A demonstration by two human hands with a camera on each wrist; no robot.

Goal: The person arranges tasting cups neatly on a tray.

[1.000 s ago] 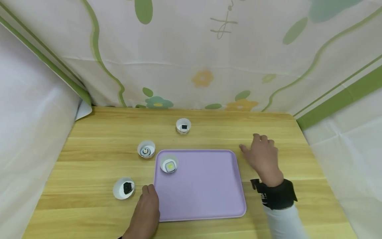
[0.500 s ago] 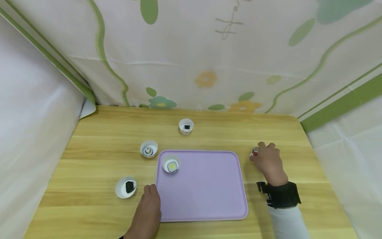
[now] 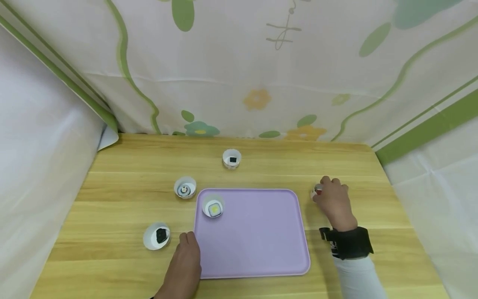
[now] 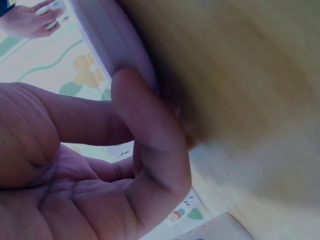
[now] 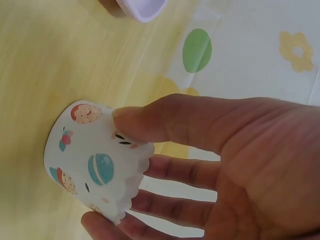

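Observation:
My left hand [image 3: 182, 265] is at the left edge of a lilac rectangular tray [image 3: 254, 236]. In the left wrist view its curled finger and thumb grip the tray's rim [image 4: 110, 42]. Right of the tray, my right hand [image 3: 334, 203] holds a white paper baking cup [image 5: 92, 155] printed with macarons and strawberries. The thumb is on one side of that cup and the fingers on the other. Something grey and red shows at its mouth in the head view, partly hidden by the hand. Another paper cup [image 3: 207, 201], with a pale square piece [image 3: 214, 209] inside, stands in the tray's far left corner.
On the wooden table [image 3: 123, 191] left of the tray are a cup with a black piece [image 3: 157, 236] and a cup with a round pale piece [image 3: 185, 187]. Behind the tray is a cup holding a small black square [image 3: 232, 159]. Flowered curtain [image 3: 224, 62] encloses the table.
My right hand has come down from over the table and taken hold of the paper cup at the right. The left hand stays on the tray's edge.

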